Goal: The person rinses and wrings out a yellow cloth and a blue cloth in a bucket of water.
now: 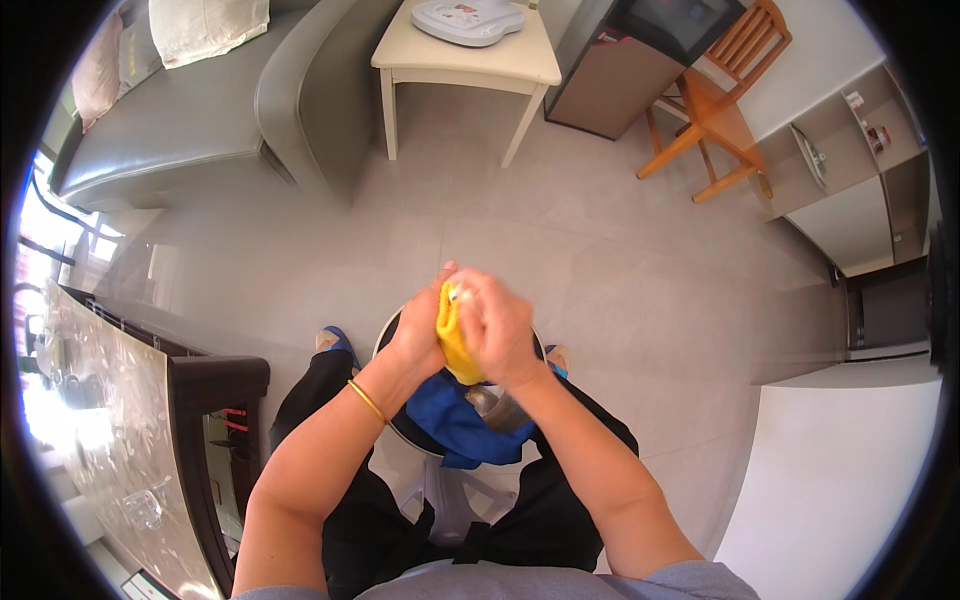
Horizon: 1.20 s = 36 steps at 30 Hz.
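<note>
Both hands meet in front of me over a small round stand between my knees. My left hand (420, 330) wraps a yellow knitted piece with a ribbed edge (459, 362), its thumb pointing away. Close against the same piece is my right hand (497, 330), fingers curled and slightly blurred. By its fingertips shows a tiny pale and dark spot too small to name. Beneath the hands, blue cloth (465, 430) hangs over the near rim of the stand (383, 345). A brownish-grey, partly shiny thing (497, 405) rests on the cloth, partly hidden by my right wrist.
A table with a patterned top (120, 440) stands at my left, a white cabinet (840, 470) at my right. Farther off are a grey sofa (190, 130), a cream stool (460, 62) and a wooden chair (715, 115). My slippered feet flank the stand.
</note>
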Each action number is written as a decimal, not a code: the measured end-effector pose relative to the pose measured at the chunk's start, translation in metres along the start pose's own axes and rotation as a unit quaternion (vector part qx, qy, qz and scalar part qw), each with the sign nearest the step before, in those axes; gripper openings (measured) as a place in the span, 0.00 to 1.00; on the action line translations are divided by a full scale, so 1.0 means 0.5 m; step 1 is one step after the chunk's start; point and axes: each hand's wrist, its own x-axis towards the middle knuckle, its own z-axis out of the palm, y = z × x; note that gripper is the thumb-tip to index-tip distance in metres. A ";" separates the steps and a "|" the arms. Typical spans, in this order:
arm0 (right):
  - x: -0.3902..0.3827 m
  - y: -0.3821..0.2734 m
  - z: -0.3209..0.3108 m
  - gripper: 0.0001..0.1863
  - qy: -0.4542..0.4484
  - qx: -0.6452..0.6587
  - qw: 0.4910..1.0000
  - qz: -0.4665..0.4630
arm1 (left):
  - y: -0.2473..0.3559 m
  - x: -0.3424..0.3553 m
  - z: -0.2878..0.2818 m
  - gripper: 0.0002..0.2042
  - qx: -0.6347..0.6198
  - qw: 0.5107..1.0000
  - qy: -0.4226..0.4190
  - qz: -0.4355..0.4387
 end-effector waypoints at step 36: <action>0.025 0.021 -0.031 0.11 -0.052 0.066 0.981 0.172 | 0.024 -0.001 0.001 0.20 0.098 0.995 0.000 0.032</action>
